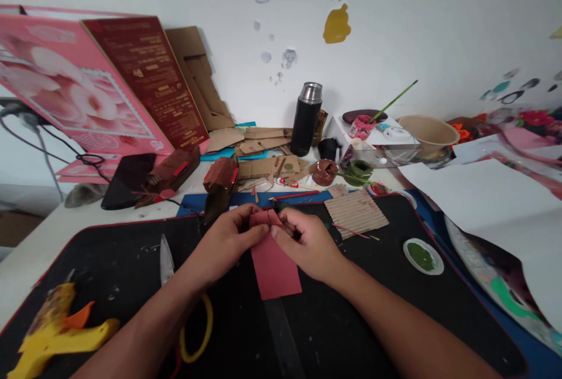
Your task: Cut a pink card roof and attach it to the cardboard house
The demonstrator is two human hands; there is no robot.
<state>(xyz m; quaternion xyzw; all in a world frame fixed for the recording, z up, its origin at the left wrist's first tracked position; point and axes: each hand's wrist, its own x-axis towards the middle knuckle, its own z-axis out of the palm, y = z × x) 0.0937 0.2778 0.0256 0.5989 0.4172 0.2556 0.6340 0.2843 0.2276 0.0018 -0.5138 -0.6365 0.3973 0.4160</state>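
Note:
Both hands meet over the black mat at the top of a piece of dark pink paper (276, 267). My left hand (230, 238) pinches its upper left edge, with the thumb lying on the front. On the upper right edge, my right hand (307, 241) grips with its thumb close to the left one. A short dark line crosses the paper near its top. The paper's lower part hangs free toward me. Beneath it, a ruler-like dark strip (283, 338) lies on the mat. Scissors (195, 332) with a yellow handle lie partly under my left forearm.
A yellow glue gun (61, 332) lies at left on the mat (360, 320). Corrugated cardboard (357, 212) and a dish of green paint (424, 256) sit at right. Behind stand a black thermos (306, 118), paint jars (357, 171), cardboard scraps (263, 142) and a pink box (88, 80).

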